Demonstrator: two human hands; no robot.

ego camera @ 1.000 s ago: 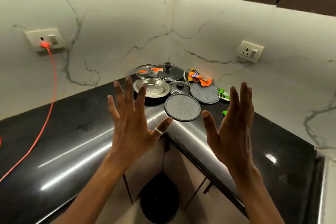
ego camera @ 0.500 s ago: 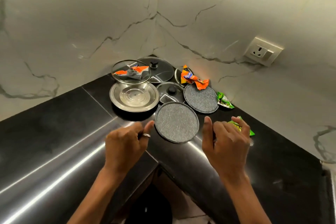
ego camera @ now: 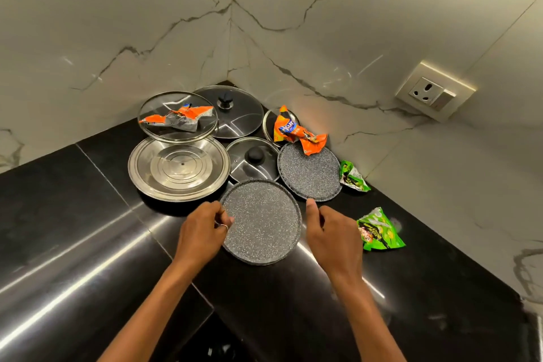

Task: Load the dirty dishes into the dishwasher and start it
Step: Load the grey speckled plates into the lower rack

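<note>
Observation, head view. The left hand (ego camera: pixel 202 232) is at the left rim of the near speckled plate (ego camera: pixel 264 223), fingers curled, thumb lying on the rim: I record a pinch hold. The right hand (ego camera: pixel 333 236) sits just beside the plate's right rim, thumb straight, the other fingers curled under and hidden. I cannot tell whether it touches the plate or grips anything.

Change noted: one second ago both hands were raised, palms open and fingers spread above the countertop (ego camera: pixel 73 214). Half a second ago they had dropped to either side of the plate, short of it. The left has now closed on the rim.

The plate lies flat on the counter near its front corner, unmoved. Behind it lie a second speckled plate (ego camera: pixel 310 173), a small glass lid (ego camera: pixel 254 159) and a steel plate (ego camera: pixel 179 169). A glass lid (ego camera: pixel 177 134) carrying an orange wrapper (ego camera: pixel 179 117) rests on the steel plate's far edge. A green wrapper (ego camera: pixel 379 233) lies just right of the right hand.
</note>
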